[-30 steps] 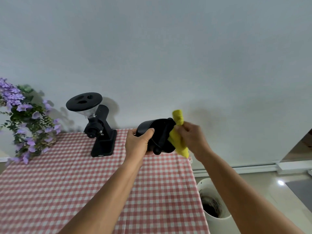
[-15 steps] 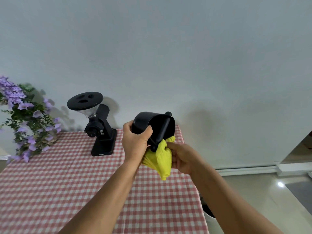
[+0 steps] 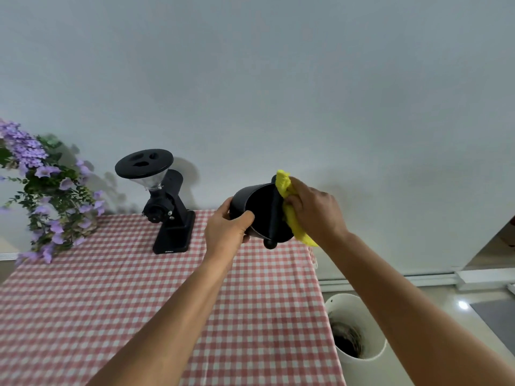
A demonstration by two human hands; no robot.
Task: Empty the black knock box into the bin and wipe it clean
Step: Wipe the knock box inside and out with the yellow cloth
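Forearms reach out from the bottom edge over the worktop [image 3: 117, 307], which is covered in a red-and-white checked cloth. On the floor just beside the worktop's right edge stands a white bin [image 3: 354, 307] with dark grounds in its bottom. Above the far right corner of the worktop, both hands hold the black knock box [image 3: 262, 214] in the air, tilted so its mouth faces the camera, its knock bar crossing the opening. The left hand [image 3: 227, 228] grips the box's left wall, thumb on the rim. The right hand [image 3: 316, 211] clutches a yellow cloth [image 3: 294, 224] and presses it against the box's right rim. Further back on the worktop stands a black coffee grinder [image 3: 167, 210], upright. Purple flowers [image 3: 41, 196] hang at the far left, against a plain pale wall [image 3: 278, 79].
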